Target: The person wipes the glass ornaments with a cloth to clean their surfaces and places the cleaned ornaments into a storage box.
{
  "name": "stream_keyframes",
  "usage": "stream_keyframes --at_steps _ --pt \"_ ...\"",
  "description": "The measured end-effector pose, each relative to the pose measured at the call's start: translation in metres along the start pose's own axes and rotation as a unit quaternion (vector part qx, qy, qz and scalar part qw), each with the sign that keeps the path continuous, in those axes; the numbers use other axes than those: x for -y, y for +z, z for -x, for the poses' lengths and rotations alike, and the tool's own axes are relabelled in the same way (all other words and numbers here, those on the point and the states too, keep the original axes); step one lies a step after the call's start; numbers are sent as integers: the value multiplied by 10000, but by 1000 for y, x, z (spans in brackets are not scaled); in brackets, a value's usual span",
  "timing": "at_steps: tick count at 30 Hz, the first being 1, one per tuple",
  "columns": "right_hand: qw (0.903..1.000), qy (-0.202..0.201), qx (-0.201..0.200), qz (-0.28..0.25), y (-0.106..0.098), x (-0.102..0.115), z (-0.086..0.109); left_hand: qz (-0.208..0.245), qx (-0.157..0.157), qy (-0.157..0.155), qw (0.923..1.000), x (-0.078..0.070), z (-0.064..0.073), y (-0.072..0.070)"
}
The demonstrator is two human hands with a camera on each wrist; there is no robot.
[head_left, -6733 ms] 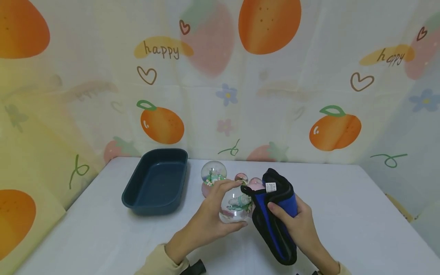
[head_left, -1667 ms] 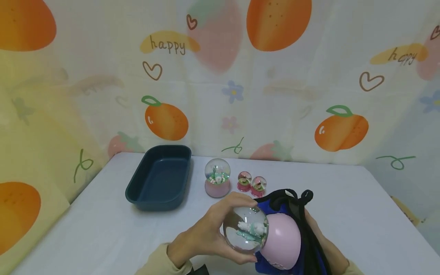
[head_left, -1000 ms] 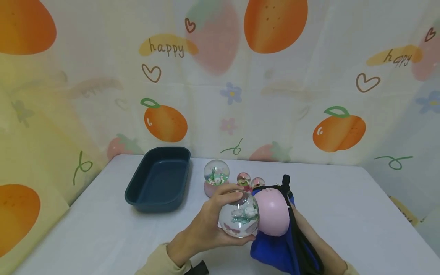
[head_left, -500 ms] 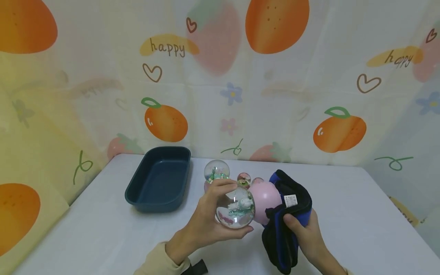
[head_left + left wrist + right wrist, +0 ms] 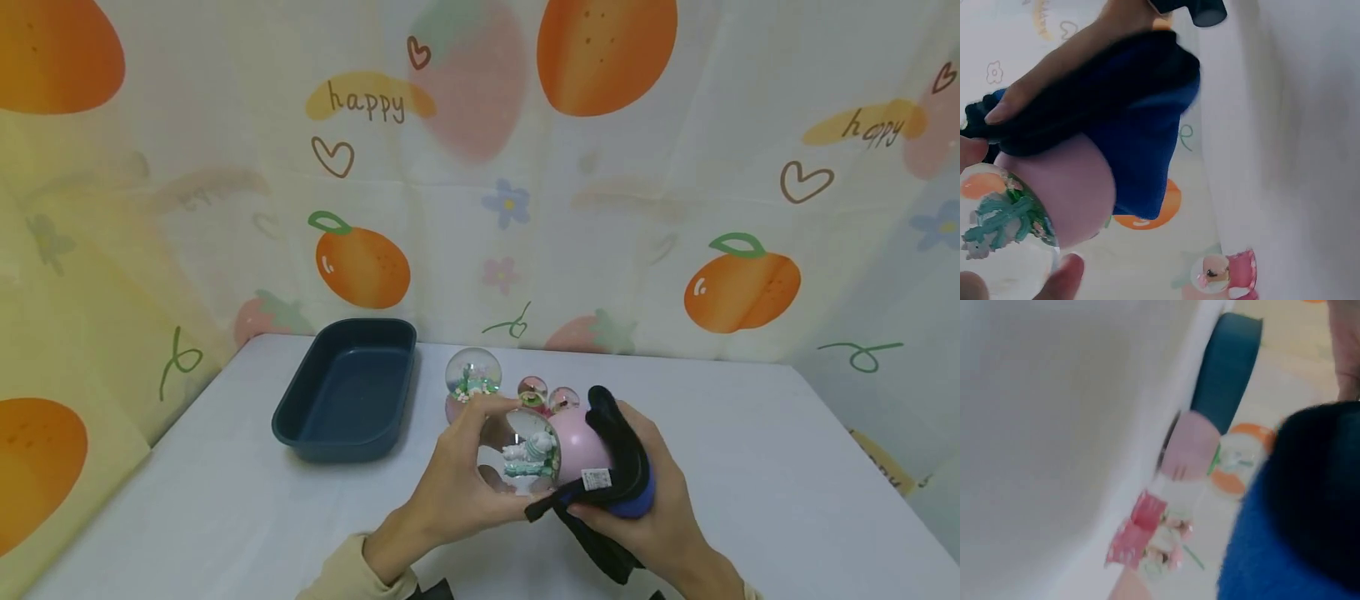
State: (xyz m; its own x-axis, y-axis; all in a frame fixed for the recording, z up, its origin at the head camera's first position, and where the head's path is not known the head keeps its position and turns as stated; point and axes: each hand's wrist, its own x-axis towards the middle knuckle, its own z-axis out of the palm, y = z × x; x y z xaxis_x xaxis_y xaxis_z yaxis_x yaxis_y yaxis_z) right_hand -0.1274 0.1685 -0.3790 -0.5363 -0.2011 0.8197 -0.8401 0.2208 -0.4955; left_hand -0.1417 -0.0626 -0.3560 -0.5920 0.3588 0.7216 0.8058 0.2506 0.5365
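Observation:
In the head view my left hand [image 5: 457, 483] holds a snow globe [image 5: 527, 458] on its side by the clear ball, which has a white and teal figure inside. The globe's pink base [image 5: 579, 443] points right. My right hand [image 5: 663, 504] grips a blue cloth [image 5: 628, 454] with thick black edging and a white tag, wrapped over the base. In the left wrist view the cloth [image 5: 1138, 144] lies against the pink base [image 5: 1072, 187], right fingers [image 5: 1007, 109] pressing on it. The cloth [image 5: 1254, 550] fills the right side of the right wrist view, hiding most of that hand.
A deep dark-teal tray [image 5: 288, 429] stands at the table's back left. Right of it sits another snow globe [image 5: 474, 372] on a pink base, partly behind my left hand. Two small red-based globes [image 5: 532, 392] stand beyond the held one. A fruit-print curtain [image 5: 600, 183] hangs behind the white table.
The cloth has shifted over the pink base, from beneath and behind it to its right end, and the right hand has turned with it. The left hand keeps its hold on the snow globe.

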Motion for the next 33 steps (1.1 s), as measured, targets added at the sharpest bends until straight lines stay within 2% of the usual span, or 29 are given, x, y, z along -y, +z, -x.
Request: stream_keyframes --at_steps 3,8,10,16,19,24,26,29,33 --pt "9969 -617 165 450 -3 -4 -1 73 89 -391 9992 0 0 2" --pt "9853 -1100 552 1187 -7 -5 -2 225 301 -1176 9924 -2 1 4" --pt "9839 -1186 570 1212 -7 -5 -2 255 322 -1388 9895 -3 1 5" --pt "9798 -1684 217 1059 -3 -7 -2 374 272 -1949 9797 -5 0 7" --pt "9777 -1768 171 1119 0 -7 -2 506 173 -2246 9730 -6 -1 6" --pt "9749 -1722 168 1399 4 -9 1 918 18 -2852 9540 -9 -4 3" --pt "9743 -1672 158 1503 6 -8 2 1041 11 -2982 9488 -9 -4 2" --pt "9727 -1627 97 1650 8 -7 3 1005 26 -3038 9474 -10 -4 3" --pt "9753 -1637 -139 1480 10 -7 1 792 46 -3029 9497 -9 -2 7"
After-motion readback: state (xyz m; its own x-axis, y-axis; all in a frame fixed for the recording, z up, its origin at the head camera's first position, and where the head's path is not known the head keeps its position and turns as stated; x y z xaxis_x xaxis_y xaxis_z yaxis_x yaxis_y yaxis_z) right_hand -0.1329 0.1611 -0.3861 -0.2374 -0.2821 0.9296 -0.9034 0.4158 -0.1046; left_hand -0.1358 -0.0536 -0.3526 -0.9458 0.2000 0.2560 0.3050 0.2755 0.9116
